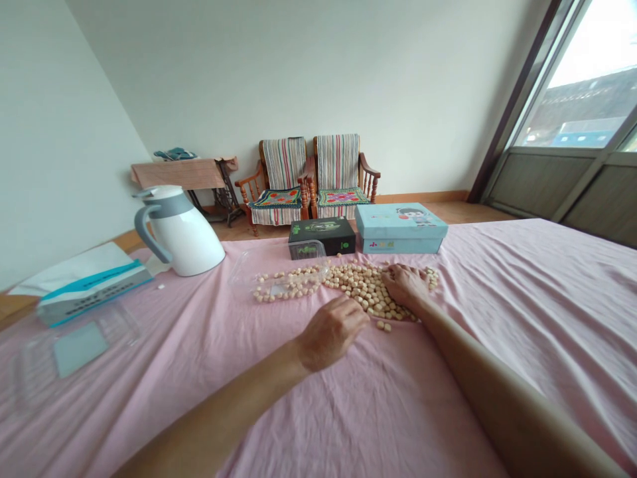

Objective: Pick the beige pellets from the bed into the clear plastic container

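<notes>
A pile of small, pale beige round pieces [365, 284] is spread over the pink cloth. My right hand [407, 284] rests on the pile's right side, palm down, its fingers stretched over the pieces. At the pile's near left edge is my left hand [332, 332], with its fingers curled in and turned away from me; whatever they may hold is hidden. To the left lies a clear plastic container [249, 262] with several of the same pieces inside. Two loose pieces [383, 326] sit apart from the pile, between my hands.
Behind the pile stand a black box [323, 236] and a light blue box [402, 229]. A white jug [186, 236] with a grey handle is on the left, near a tissue pack [94, 289] and another clear plastic container [122, 325]. Two wooden chairs [306, 179] are beyond the cloth-covered surface [388, 405].
</notes>
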{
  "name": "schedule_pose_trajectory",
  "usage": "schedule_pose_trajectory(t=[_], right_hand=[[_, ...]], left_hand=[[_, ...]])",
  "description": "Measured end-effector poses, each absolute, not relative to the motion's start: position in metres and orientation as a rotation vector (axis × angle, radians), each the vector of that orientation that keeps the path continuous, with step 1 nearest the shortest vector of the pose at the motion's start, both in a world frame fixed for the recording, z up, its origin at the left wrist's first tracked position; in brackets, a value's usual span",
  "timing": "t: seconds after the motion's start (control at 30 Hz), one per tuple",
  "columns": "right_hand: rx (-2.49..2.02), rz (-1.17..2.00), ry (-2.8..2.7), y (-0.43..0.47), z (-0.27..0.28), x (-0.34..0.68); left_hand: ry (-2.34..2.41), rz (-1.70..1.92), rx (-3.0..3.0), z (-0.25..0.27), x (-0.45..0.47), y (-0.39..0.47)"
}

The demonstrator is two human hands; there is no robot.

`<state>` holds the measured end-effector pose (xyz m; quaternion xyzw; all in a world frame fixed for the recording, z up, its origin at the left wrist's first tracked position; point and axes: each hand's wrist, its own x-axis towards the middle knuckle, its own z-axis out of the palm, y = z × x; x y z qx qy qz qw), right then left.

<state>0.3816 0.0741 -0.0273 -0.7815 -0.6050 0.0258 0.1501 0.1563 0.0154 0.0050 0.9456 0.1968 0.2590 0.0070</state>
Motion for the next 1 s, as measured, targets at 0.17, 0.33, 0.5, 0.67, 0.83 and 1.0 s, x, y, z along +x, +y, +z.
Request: schedule_pose_trajectory(t=[0.17,0.33,0.5,0.67,0.83,1.0], right_hand=[[-2.256,0.067,-1.739,0.074,-0.027,0.382],[-2.242,0.059,-1.743,0.074,-0.028,0.382],[-2.231,0.057,-1.732,0.075,-0.028,0.382],[-2.233,0.069,-1.723,0.074,-0.028,0.382],[-2.240,0.051,-1.709,0.075,-0.029,0.382],[-2.233,0.059,-1.706,0.075,-0.029,0.382]], left_hand=[[1.095,1.302,2.800,0.046,0.116,0.049],[1.430,1.467,2.737,0.054,0.097,0.063],[1.041,1.222,2.811,0.038,0.128,0.038],[0.861,0.764,2.861,0.011,0.162,0.027],[0.870,0.636,2.945,-0.005,0.181,0.037],[0.888,0.627,3.015,-0.012,0.186,0.038]])
